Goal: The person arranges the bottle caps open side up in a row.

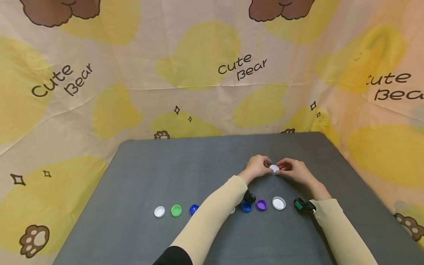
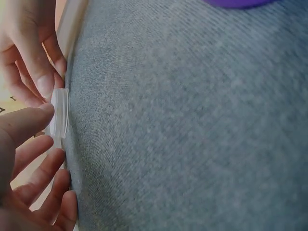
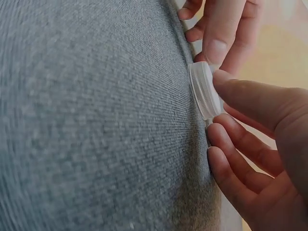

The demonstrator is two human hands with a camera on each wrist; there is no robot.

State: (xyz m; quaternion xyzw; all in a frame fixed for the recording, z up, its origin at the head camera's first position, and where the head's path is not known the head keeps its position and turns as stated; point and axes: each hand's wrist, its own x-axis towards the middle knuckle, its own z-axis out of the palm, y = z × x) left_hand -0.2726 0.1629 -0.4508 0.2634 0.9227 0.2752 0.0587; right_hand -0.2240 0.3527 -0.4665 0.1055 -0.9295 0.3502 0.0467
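Note:
Toward the back right of the grey table, a round white plastic cap [image 1: 274, 168] is between both hands. My left hand [image 1: 257, 166] pinches its left side, and my right hand [image 1: 296, 170] pinches the opposite side. Seen from the left wrist, the cap [image 2: 59, 113] stands edge-on close over the cloth, with the left thumb [image 2: 29, 122] against its face. The right wrist view shows fine ribs around the rim of the cap [image 3: 204, 91]; the right thumb [image 3: 255, 98] lies at its face and the other fingers curl below.
Nearer the person runs a row of caps: white [image 1: 159, 211], green [image 1: 176, 210], blue [image 1: 194, 209], another blue [image 1: 246, 207], purple [image 1: 261, 205] and a larger white one [image 1: 279, 203]. The left sleeve [image 1: 212, 217] crosses over this row and partly hides it. A printed cloth [image 1: 198, 73] hangs behind the table.

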